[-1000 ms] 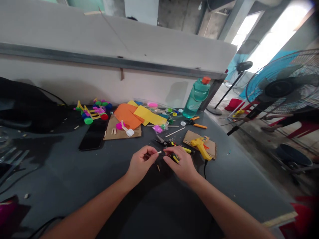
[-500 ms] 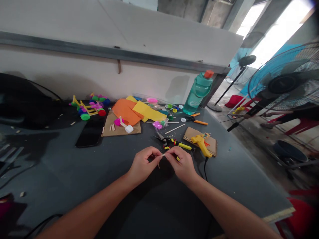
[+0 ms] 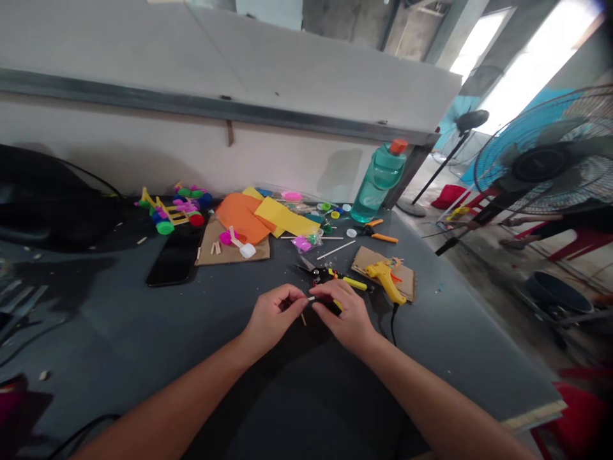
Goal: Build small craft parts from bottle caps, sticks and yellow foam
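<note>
My left hand (image 3: 271, 317) pinches a short pale wooden stick (image 3: 311, 298) between thumb and forefinger. Another thin stick (image 3: 303, 319) hangs below those fingers; whether the two are joined I cannot tell. Close by on the right is my right hand (image 3: 347, 315), its thumb and forefinger slightly apart around the stick's free end, with nothing visibly gripped. Just beyond the hands lie yellow-and-black handled cutters (image 3: 347, 279), partly hidden by my right hand. A yellow glue gun (image 3: 387, 281) rests on a cardboard piece (image 3: 364, 257) to the right.
Orange felt (image 3: 243, 217) and yellow sheets (image 3: 287, 216) lie at the back over cardboard (image 3: 205, 252). A phone (image 3: 175, 259) and small colourful toy cars (image 3: 175, 211) are at left. A teal bottle (image 3: 378, 182) stands by orange-handled pliers (image 3: 383, 233). A fan (image 3: 541, 160) stands at right.
My right thumb and forefinger have parted and drawn slightly off the small stick, showing more of its end. My left hand keeps its pinch, nearly in place.
</note>
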The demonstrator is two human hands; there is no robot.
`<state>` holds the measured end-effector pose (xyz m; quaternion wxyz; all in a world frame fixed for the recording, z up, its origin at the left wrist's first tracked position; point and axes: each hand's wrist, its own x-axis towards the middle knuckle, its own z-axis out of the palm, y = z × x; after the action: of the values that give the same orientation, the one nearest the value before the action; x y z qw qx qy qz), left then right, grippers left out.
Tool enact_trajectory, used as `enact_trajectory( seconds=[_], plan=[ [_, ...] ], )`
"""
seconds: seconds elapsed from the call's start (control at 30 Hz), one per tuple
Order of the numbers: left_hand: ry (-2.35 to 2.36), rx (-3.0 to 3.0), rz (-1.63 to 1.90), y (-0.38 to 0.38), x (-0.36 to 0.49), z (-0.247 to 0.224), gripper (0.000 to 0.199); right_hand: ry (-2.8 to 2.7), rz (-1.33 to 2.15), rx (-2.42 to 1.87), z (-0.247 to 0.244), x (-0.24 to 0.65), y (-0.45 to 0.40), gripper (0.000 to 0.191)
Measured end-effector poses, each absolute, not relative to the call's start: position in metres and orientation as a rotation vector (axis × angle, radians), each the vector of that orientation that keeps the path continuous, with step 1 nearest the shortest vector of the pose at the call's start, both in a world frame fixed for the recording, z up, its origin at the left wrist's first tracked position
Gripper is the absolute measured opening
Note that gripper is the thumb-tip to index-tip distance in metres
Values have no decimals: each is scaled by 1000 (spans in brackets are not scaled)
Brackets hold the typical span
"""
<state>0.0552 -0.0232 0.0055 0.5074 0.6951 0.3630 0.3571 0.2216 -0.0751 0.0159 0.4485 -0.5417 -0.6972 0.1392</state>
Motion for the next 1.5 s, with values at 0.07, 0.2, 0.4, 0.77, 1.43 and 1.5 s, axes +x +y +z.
enact_trajectory(
  seconds=[0.07, 0.2, 0.4, 0.77, 1.43, 1.5],
  plan=[
    [861, 1728, 816, -23, 55, 7, 18, -1779, 299, -1329, 15, 221, -74, 9],
    [861, 1769, 776, -19, 56, 4, 21, -1767, 231, -1364, 16, 224, -73, 9],
    [1041, 1771, 834, -12, 50, 0, 34, -1634, 220, -1475, 14, 233, -68, 10],
    [792, 2318, 897, -12, 49, -5, 23, -1683, 321, -1453, 0, 229, -64, 6],
    [1348, 2441, 565, 6, 26, -2, 33, -1807, 274, -1618, -20, 220, -61, 21],
    [1292, 2484, 544, 6, 27, -3, 39, -1860, 275, -1631, -17, 219, -60, 22]
  ],
)
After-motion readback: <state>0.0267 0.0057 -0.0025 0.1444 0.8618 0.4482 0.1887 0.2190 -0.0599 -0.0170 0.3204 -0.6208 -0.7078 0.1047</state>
